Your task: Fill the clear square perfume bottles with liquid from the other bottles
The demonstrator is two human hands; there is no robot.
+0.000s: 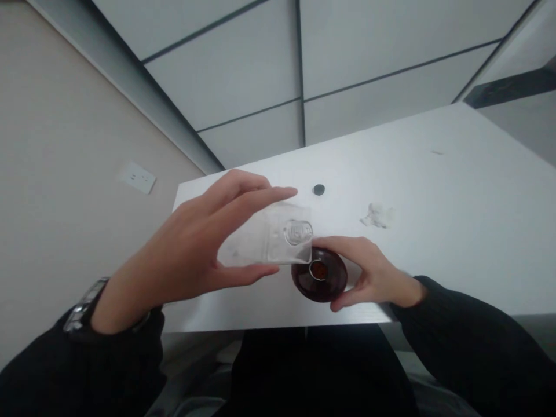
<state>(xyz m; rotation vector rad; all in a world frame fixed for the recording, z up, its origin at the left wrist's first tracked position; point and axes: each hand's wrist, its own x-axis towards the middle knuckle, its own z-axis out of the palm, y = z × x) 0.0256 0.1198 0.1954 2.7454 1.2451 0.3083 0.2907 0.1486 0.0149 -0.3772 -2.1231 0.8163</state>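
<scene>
My left hand grips a clear, boxy container between its thumb and fingers. The container lies on its side in the air, and a rounded raised mark shows at its right end. I cannot make out what, if anything, is inside it. Just beside and below that end is a dark brown, round bottle with its mouth uncovered, seen from above. My right hand curls around the bottle's right side. Whether the container touches the bottle is unclear.
A small dark round cap lies on the white table beyond the hands. To its right is a crumpled piece of clear plastic. Panelled cabinet doors stand behind the table, and a wall socket is on the left.
</scene>
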